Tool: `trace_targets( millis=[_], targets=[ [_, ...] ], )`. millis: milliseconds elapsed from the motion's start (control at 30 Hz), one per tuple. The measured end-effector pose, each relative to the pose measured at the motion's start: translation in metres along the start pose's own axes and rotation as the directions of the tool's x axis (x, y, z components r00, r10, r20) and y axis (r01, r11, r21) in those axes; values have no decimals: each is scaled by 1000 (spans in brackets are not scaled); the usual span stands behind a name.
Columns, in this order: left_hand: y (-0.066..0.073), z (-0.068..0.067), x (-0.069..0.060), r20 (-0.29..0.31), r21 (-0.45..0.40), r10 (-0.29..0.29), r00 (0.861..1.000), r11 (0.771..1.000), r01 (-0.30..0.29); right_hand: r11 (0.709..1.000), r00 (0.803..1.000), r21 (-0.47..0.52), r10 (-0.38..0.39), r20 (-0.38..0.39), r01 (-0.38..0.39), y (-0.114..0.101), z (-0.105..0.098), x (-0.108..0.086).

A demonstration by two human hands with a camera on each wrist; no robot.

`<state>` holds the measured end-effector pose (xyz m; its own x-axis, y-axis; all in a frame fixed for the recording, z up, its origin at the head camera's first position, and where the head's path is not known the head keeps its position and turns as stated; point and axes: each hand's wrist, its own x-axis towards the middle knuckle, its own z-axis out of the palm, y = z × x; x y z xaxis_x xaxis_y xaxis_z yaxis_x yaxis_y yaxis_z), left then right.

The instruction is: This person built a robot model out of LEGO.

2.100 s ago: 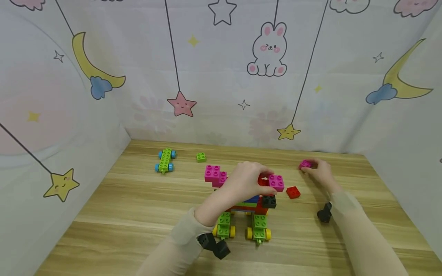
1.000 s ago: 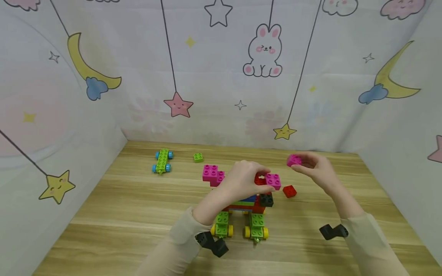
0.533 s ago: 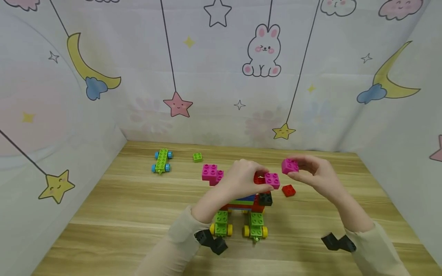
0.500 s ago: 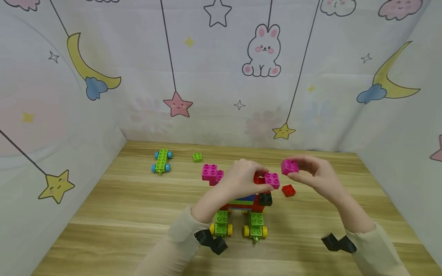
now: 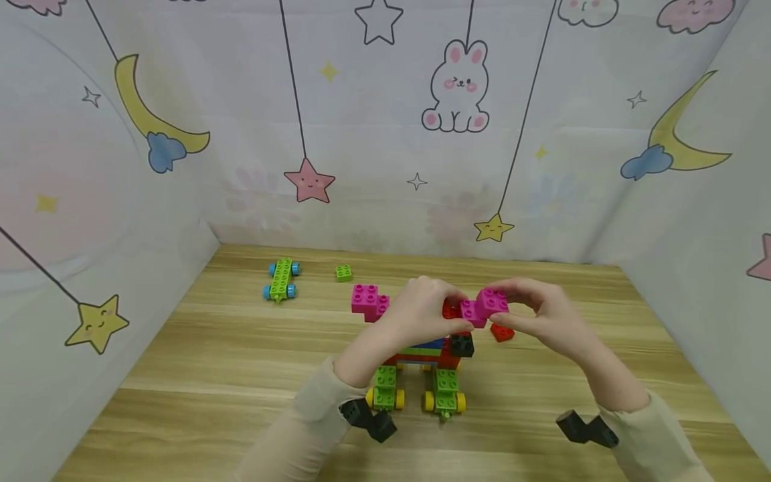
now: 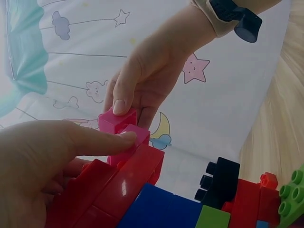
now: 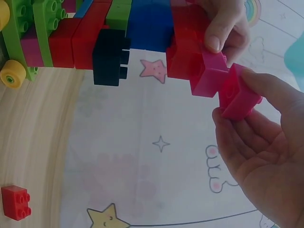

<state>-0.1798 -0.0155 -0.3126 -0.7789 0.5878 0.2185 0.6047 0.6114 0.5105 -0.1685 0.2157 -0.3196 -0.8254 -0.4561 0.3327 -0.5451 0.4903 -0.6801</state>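
Note:
A toy-brick build on yellow wheels point(image 5: 430, 347) stands at the table's middle, with red, blue, green and black bricks. My left hand point(image 5: 415, 309) reaches over it and pinches a pink brick point(image 5: 472, 313) at its right end; in the left wrist view the thumb lies on that pink brick point(image 6: 138, 135), beside red bricks point(image 6: 114, 185). My right hand point(image 5: 551, 321) pinches another pink brick point(image 5: 492, 302) between thumb and fingers. This brick sits against the first one, offset to the right and slightly higher; whether their studs are joined I cannot tell.
A loose red brick point(image 5: 502, 332) lies on the table below the right hand. Further back left are a green wheeled base point(image 5: 281, 279) with blue wheels and a small green brick point(image 5: 343, 273). Pink bricks point(image 5: 365, 299) top the build's left end. A printed cloth point(image 5: 373, 214) encloses the table.
My right hand has lifted the pink brick off the table at the right and brought it left against the other pink brick. The left hand stays in place, pinching its brick.

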Motion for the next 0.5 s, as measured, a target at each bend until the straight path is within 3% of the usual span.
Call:
trace_targets(
  millis=[500],
  targets=[
    [2, 1, 2, -2, -9, -24, 1000, 1000, 24, 997, 999, -63, -45, -5, 45, -1, 1, 3]
  ],
)
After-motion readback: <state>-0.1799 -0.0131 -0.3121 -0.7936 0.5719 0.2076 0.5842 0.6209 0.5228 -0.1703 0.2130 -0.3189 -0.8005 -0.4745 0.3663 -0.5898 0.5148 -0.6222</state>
